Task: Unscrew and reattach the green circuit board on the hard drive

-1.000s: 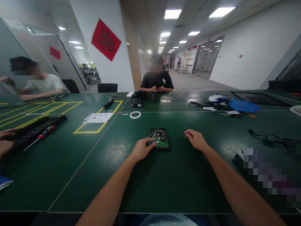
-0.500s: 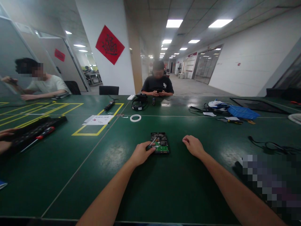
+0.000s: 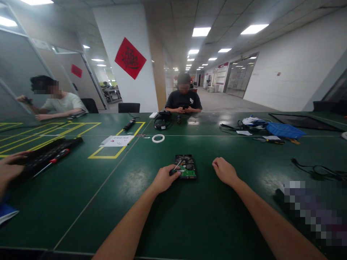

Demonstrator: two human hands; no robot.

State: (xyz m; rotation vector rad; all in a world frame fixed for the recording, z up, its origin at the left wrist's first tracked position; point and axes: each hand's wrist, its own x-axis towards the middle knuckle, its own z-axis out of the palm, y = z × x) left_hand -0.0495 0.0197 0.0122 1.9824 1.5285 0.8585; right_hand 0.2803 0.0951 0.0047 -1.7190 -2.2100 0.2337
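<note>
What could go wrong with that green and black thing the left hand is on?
The slim screwdriver with a shiny metal shaft, held in the left hand, might slip and scratch the green circuit board. Also, the black rectangular hard drive might slide if bumped on the shiny dark-green table.

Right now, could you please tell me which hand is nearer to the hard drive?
Left. The left hand is right at the near left edge of the hard drive, while the right hand is off to its right, apart from it.
</note>
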